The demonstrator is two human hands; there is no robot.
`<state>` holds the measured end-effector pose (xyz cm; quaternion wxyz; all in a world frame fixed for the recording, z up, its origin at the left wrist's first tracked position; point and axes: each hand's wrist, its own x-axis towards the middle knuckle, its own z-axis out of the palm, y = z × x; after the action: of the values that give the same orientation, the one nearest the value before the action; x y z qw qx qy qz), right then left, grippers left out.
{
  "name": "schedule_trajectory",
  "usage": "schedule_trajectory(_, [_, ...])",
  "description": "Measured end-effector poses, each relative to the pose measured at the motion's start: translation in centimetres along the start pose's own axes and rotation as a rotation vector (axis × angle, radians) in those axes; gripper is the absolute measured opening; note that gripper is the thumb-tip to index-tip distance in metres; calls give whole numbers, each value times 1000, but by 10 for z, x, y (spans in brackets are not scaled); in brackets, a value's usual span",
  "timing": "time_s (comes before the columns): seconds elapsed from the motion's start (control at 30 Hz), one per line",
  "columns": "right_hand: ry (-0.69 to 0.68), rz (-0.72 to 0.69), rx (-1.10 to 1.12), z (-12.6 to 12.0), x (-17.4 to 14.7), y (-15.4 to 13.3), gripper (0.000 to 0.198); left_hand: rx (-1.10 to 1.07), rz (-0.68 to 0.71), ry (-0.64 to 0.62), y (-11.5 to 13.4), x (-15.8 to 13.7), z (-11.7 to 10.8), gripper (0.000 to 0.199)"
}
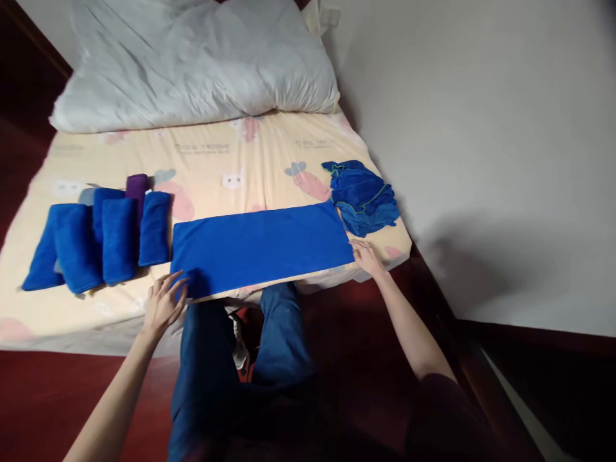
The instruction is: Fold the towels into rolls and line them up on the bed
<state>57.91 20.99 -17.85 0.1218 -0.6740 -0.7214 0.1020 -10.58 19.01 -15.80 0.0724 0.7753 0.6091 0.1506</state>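
Hands rest spread and holding nothing at the ends of a towel [260,247] folded flat along the bed [269,151] edge, left hand [163,303] at its left corner, right hand [366,256] at its right corner, while rolled towels [103,239] hide a purple one [136,186].

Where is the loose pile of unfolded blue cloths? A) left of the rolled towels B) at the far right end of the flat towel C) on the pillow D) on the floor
B: the pile lies on the bed just past the right end of the flat towel, beyond the right hand.
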Motion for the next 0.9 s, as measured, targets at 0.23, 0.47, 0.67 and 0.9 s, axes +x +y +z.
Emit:
schedule_trajectory(0.23, [-164, -14, -330, -3, 70, 1, 60, -109, -89, 108, 65, 37, 73, 59])
schedule_trajectory(0.47, [-178, -139, -507, -5, 144, 32, 68, -128, -111, 158, 62, 34, 92, 67])
schedule_trajectory(0.67, [-121, -24, -525, 7, 207, 32, 63, -101, -106, 168, 59, 37, 97, 71])
schedule_trajectory(0.9, [-34, 79, -393, 8, 245, 34, 61, -76, -107, 136, 60, 36, 96, 70])
